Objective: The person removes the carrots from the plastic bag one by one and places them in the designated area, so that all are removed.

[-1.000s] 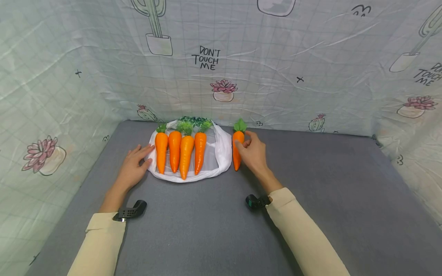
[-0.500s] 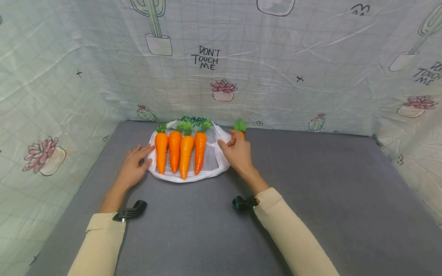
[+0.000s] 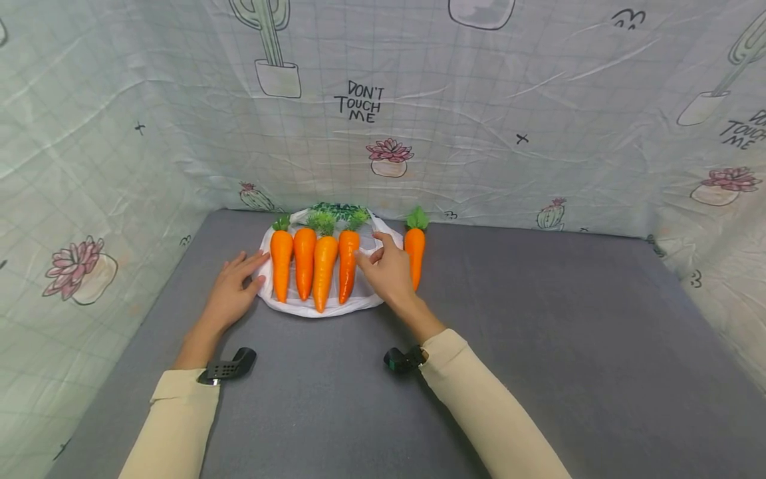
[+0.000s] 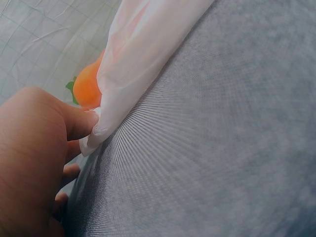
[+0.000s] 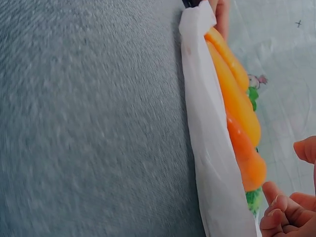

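Note:
Several orange carrots with green tops, among them a deeper orange carrot (image 3: 348, 266), lie side by side in a low white plastic bag (image 3: 311, 311) with rolled rims. My left hand (image 3: 230, 296) rests against the bag's left rim, its fingers fairly straight; the left wrist view shows the thumb (image 4: 81, 122) touching the white plastic. Over the bag's right part is my right hand (image 3: 389, 273), thumb and index finger spread apart, close to the rightmost carrot in the bag, with nothing held. A single carrot (image 3: 415, 256) lies outside, right of the bag, partly hidden by that hand.
A grey cloth-covered table (image 3: 538, 346) stretches under everything. Behind it and at both sides hangs a pale printed curtain (image 3: 455, 120) with cactus drawings. Each wrist wears a black camera band (image 3: 230, 366).
My right hand has left the single carrot outside the bag and moved left over the bag's right side. That carrot stays where it was. The left hand has not moved.

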### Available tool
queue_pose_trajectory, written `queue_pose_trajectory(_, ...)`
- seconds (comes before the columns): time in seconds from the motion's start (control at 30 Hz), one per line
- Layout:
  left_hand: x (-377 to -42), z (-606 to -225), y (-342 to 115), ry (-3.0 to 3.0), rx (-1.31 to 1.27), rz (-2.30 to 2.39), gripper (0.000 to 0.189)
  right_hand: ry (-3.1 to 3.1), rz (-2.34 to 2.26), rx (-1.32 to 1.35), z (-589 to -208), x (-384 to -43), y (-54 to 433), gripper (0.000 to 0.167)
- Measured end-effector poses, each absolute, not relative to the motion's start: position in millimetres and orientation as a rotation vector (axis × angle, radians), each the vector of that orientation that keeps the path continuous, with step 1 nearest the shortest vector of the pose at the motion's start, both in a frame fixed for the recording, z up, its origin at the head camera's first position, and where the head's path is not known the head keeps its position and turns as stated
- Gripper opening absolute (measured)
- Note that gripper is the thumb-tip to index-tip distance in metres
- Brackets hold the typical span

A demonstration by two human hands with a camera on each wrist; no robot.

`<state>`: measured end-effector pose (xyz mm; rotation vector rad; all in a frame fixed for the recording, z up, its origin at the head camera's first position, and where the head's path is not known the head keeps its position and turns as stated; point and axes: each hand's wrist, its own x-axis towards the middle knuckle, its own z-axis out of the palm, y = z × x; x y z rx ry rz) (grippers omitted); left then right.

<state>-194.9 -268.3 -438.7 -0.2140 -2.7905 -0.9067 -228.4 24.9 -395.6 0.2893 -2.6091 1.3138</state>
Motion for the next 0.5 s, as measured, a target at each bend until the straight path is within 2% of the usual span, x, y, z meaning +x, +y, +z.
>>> queue_pose_trajectory(0.5,-195,-441,-270,-2.781,-0.221,-0.918,0.046,-2.706,1.297,0.292,-408,-227,6,0.056)
